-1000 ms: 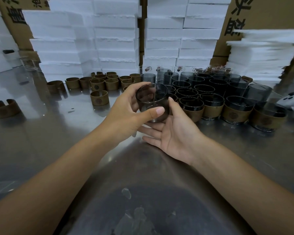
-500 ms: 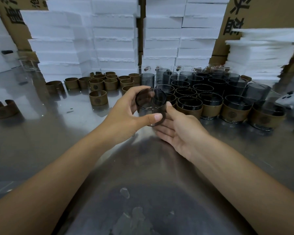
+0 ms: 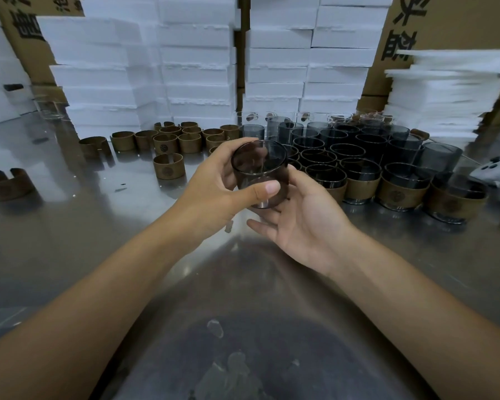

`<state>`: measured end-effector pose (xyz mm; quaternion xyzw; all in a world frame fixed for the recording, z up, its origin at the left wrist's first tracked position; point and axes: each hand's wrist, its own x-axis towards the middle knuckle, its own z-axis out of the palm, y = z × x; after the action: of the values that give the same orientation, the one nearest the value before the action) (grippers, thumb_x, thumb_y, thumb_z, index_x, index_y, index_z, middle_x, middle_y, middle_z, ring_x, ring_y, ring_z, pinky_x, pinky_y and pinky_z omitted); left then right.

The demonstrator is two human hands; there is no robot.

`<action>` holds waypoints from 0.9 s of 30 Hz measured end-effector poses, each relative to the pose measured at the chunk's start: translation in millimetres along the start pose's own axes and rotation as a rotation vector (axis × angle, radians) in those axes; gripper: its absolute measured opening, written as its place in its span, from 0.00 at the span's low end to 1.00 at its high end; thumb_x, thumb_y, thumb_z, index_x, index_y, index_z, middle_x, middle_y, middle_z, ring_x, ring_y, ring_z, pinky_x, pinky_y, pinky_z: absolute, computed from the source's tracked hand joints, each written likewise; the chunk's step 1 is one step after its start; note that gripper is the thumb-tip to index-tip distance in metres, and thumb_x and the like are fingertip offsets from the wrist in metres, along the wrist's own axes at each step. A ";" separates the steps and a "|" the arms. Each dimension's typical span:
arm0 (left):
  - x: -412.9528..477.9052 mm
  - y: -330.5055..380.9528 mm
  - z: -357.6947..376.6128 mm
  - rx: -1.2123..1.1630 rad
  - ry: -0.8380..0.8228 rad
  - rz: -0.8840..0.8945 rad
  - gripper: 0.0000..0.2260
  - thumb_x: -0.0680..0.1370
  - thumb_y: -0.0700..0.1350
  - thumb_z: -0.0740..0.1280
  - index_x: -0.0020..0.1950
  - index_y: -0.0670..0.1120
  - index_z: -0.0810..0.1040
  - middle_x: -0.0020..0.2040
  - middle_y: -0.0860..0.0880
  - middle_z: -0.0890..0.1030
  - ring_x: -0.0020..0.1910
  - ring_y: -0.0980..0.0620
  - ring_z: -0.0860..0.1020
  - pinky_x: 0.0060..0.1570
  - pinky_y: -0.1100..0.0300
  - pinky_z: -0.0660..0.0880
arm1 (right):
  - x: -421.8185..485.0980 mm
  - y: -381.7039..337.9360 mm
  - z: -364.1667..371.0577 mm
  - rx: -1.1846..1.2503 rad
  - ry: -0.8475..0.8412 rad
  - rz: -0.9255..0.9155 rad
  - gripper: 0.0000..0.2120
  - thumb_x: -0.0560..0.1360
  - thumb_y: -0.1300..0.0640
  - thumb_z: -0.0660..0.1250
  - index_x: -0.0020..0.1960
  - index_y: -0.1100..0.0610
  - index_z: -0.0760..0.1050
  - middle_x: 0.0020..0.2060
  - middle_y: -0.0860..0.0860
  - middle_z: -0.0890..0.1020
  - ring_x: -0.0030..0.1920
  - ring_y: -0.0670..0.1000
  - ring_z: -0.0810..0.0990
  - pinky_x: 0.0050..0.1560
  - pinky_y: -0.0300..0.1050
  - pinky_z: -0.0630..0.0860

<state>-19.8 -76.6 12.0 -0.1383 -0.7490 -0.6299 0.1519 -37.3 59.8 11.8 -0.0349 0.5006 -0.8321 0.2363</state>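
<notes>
A smoky grey glass cup (image 3: 259, 166) with no sleeve is held above the steel table (image 3: 98, 226), its mouth tipped toward me. My left hand (image 3: 214, 192) grips it from the left, thumb across the front and fingers behind. My right hand (image 3: 303, 217) is palm up under and beside the cup, its thumb against the cup's right side and its fingers reaching below the base. Several brown open sleeves (image 3: 168, 166) stand at the back left. Several grey cups (image 3: 358, 151) are packed at the back right, the front ones wearing brown sleeves (image 3: 399, 193).
Stacks of white foam boxes (image 3: 197, 67) and cardboard cartons (image 3: 451, 21) wall off the back. A pile of white foam sheets (image 3: 445, 99) stands at right. A white controller (image 3: 494, 171) lies at the right edge. One loose sleeve (image 3: 8, 183) sits far left.
The cup has tipped its mouth more toward me and shifted slightly. My right hand has opened again, palm up, under the cup.
</notes>
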 end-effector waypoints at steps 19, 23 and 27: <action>2.1 -1.5 -0.1 -0.023 0.007 0.023 0.29 0.64 0.45 0.73 0.64 0.49 0.72 0.58 0.54 0.80 0.59 0.60 0.78 0.60 0.64 0.73 | 6.7 -0.2 -8.5 -0.147 -0.001 0.004 0.23 0.80 0.40 0.53 0.58 0.56 0.77 0.45 0.51 0.86 0.41 0.47 0.85 0.49 0.46 0.73; 1.7 -2.1 0.2 -0.043 0.035 0.000 0.28 0.63 0.47 0.74 0.62 0.50 0.74 0.55 0.55 0.82 0.55 0.60 0.79 0.55 0.66 0.76 | 5.4 -0.4 -8.7 -0.214 0.036 -0.037 0.20 0.81 0.42 0.54 0.54 0.55 0.78 0.42 0.51 0.86 0.44 0.48 0.85 0.54 0.47 0.72; 4.0 -2.4 1.1 -0.124 0.079 -0.084 0.24 0.66 0.49 0.77 0.60 0.48 0.77 0.51 0.52 0.84 0.55 0.55 0.81 0.56 0.59 0.76 | 3.9 1.1 -1.3 -0.326 0.116 -0.155 0.18 0.80 0.41 0.54 0.52 0.50 0.78 0.43 0.50 0.86 0.46 0.49 0.85 0.59 0.52 0.74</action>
<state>-24.4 -75.9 11.2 -0.0909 -0.7071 -0.6860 0.1457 -40.7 58.8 9.6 -0.0630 0.6376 -0.7561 0.1334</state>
